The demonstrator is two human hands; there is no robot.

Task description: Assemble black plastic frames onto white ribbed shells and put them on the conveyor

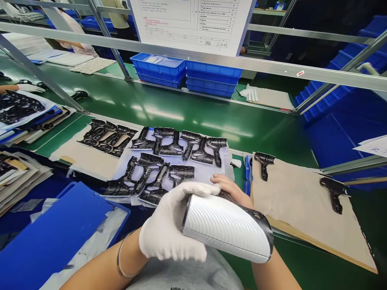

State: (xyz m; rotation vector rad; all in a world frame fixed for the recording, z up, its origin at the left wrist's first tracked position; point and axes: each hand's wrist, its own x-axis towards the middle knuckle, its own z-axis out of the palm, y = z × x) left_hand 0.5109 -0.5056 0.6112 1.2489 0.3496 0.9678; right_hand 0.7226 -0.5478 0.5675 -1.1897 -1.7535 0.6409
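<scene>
Drop hazard, lower centre
Left hand (172, 225) grasps glossy housing (226, 227); glove fabric could slide. Right hand (234, 191): grip part-hidden, cannot tell.

Right fingers (225, 183) — partly hidden, posted sheet (193, 22) — cut off above

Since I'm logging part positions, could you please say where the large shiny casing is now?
In the head view, the shiny casing is low, right of centre, gripped by the gloved left hand, with the bare right hand behind it.
</scene>
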